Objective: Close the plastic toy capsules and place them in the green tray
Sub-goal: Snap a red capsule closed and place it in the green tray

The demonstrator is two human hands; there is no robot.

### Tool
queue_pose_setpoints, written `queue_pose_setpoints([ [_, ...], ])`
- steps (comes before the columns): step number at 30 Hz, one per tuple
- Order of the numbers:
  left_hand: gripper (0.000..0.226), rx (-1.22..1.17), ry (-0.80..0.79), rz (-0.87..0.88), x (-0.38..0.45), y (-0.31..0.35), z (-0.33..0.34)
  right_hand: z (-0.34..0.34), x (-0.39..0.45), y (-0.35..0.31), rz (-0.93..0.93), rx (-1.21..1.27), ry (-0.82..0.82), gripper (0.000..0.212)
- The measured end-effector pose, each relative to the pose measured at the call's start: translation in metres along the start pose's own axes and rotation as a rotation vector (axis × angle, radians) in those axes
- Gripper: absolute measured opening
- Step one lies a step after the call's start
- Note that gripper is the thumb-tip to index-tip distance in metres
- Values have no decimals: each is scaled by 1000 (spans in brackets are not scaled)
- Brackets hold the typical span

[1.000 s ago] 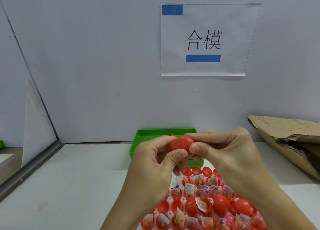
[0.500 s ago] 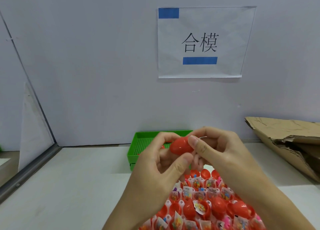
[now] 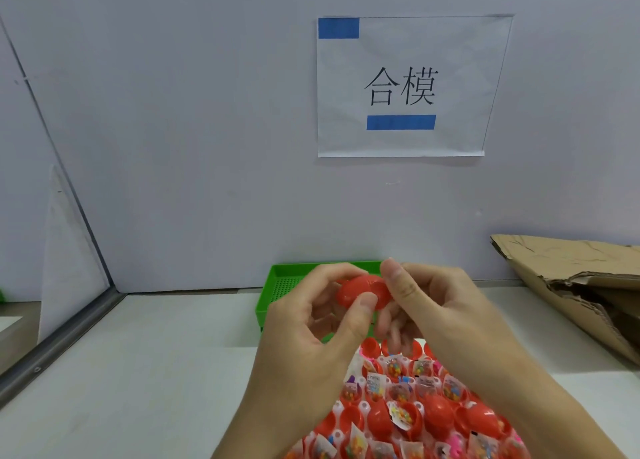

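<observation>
capsule in hand: I've got one red capsule (image 3: 360, 290) held up in front of the green tray (image 3: 277, 285), both halves together, though I can't tell if the seam is fully snapped

left hand: my left hand (image 3: 311, 323) pinches the left half, thumb on the front, fingers curled over the top

right hand: my right hand (image 3: 436, 306) grips the right half, index finger over the top

tray status: not much of the tray floor shows past my hands, so I can't say how many finished ones are in there

what's left: honestly a lot. The holder rack (image 3: 363, 406) near me is packed with open red halves stuffed with little toy packets (image 3: 401, 415), plus a couple that look closed (image 3: 438, 413) but are still sitting in the rack

next, I reckon: final squeeze, then drop it in the tray just behind
</observation>
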State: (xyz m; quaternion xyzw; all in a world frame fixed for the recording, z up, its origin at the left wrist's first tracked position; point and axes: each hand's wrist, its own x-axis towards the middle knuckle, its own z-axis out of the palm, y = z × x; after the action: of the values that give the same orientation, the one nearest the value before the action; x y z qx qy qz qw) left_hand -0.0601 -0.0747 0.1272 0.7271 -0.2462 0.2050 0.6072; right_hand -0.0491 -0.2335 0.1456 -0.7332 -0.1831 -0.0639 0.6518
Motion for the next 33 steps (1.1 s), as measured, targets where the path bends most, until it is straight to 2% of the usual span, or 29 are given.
queue_pose_setpoints([
  [5, 21, -131, 67, -70, 2, 0, -1, -7, -3, 0, -140, -1, -29, 21],
  [10, 29, -144, 105, -67, 1, 1, 4, -2, -4, 2, -234, -38, 37, 29],
  [15, 28, -128, 53, -41, -1, 3, 2, -1, -3, 2, -273, -8, 122, 30],
  [29, 30, -131, 90, 10, 0, 6, -2, 0, -5, -4, -320, 29, 114, 34],
  [33, 25, -133, 83, 14, -1, 6, -4, 1, -5, -5, -337, 12, 128, 26],
])
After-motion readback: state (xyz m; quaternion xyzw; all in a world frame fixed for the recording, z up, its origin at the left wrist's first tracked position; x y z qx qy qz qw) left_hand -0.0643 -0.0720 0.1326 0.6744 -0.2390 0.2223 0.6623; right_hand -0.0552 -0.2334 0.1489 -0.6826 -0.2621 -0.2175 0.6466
